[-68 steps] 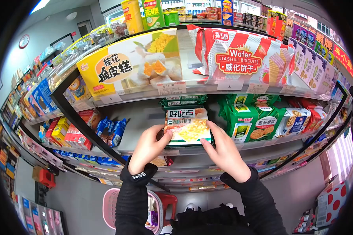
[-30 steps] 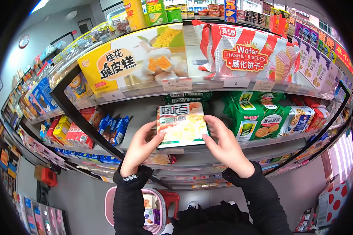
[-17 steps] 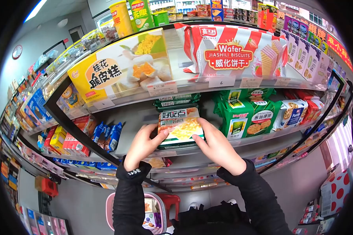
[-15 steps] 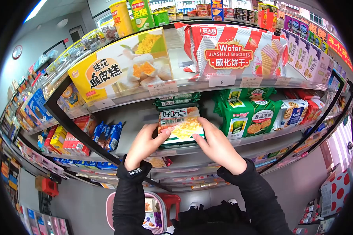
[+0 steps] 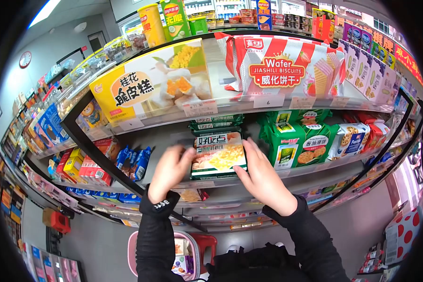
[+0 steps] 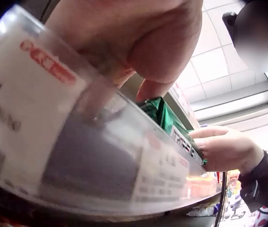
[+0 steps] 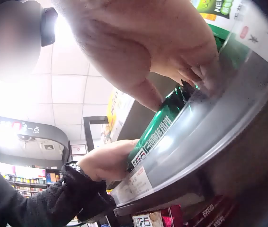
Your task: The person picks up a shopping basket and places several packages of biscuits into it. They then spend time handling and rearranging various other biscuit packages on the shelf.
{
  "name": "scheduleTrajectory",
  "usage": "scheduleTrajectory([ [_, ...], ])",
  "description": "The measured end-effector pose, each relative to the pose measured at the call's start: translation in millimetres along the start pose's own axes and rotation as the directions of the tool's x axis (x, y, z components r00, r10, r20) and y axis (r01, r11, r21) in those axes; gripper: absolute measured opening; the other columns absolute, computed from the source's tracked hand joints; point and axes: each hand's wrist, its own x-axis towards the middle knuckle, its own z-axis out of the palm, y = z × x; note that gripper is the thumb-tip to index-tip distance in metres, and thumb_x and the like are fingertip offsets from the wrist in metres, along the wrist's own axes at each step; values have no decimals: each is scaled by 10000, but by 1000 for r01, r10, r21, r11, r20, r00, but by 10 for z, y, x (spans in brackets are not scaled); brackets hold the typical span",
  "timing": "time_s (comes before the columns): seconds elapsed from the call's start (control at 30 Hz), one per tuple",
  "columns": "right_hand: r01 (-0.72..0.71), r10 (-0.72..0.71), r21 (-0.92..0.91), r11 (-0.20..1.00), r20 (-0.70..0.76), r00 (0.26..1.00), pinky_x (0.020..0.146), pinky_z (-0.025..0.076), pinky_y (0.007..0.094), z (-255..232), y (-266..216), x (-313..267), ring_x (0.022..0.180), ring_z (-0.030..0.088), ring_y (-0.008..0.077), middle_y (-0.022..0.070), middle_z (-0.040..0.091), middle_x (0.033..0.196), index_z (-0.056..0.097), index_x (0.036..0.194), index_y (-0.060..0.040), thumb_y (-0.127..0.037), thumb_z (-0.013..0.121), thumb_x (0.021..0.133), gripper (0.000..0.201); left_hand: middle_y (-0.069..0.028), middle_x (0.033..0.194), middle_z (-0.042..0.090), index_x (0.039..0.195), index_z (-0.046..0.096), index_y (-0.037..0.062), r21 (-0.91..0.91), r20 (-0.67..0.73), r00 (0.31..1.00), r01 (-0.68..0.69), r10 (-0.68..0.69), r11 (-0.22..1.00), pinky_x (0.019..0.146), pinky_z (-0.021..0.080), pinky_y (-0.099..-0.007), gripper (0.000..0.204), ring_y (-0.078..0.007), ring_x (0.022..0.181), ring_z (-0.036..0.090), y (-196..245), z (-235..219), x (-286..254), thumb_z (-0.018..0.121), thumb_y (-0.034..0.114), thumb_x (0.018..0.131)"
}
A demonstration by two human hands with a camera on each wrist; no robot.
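Observation:
A green biscuit pack [image 5: 218,157] with a cookie picture lies on the middle shelf, its edge green in the left wrist view [image 6: 169,124] and right wrist view [image 7: 154,135]. The left hand [image 5: 170,170], blurred, is at the pack's left side, fingers loosely bent and thumb near its edge; whether it touches cannot be told. My right hand [image 5: 264,179] lies along the right side, fingers extended, thumb at the front right corner. Similar green packs [image 5: 216,123] stand behind it.
Above is a shelf with a yellow box [image 5: 148,82] and red-striped wafers [image 5: 284,70]. Green cracker packs [image 5: 296,143] sit to the right, blue packets [image 5: 138,162] to the left. A clear shelf lip [image 6: 101,156] runs in front. Below stands a pink basket [image 5: 132,254].
The pack was raised toward the person a second ago and is now back on the shelf. The left hand has loosened and drawn slightly left; the right fingers have straightened.

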Motion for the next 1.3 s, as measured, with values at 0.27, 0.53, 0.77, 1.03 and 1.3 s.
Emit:
scheduleTrajectory([
  [0.27,3,15,94,996,-189,982,1016,234,440,144,7,420,1226,244,453,358,234,1291,158,1277,135,-90,541,794,656,-172,1192,506,1184,446,-36,-455,-135,989,-114,58,883,926,335,-298,403,-225,1108,463,-81,-12,492,507,200,863],
  [0.53,-74,110,209,975,-166,980,974,281,437,254,182,634,1149,320,463,336,305,1225,225,1226,134,-80,563,763,612,-67,1188,508,1190,472,1,-648,-105,994,-98,38,756,924,328,-274,406,-164,1086,436,19,21,720,536,228,861],
  [0.77,-3,39,287,958,-121,992,972,297,395,9,-76,323,1152,343,426,307,309,1238,227,1250,112,-94,541,801,586,-59,1112,535,1168,464,-8,-782,-94,995,-63,-18,620,881,357,-254,342,-110,985,468,157,-86,257,539,148,872],
  [1.03,-39,44,294,955,-9,999,872,380,367,-118,-157,-113,1018,456,349,212,397,1122,315,1241,55,-112,557,811,521,-67,1047,533,1146,429,-33,-765,-47,997,4,-62,644,826,391,-217,338,-89,933,490,209,8,-446,554,72,850],
  [1.3,-174,190,368,913,-6,982,977,299,366,-33,-15,-121,1156,382,357,265,351,1244,292,1232,98,-293,532,857,592,-92,1016,539,1140,456,-26,-604,-16,986,121,-164,788,826,397,-257,397,-103,959,481,80,-48,-369,520,270,883],
])
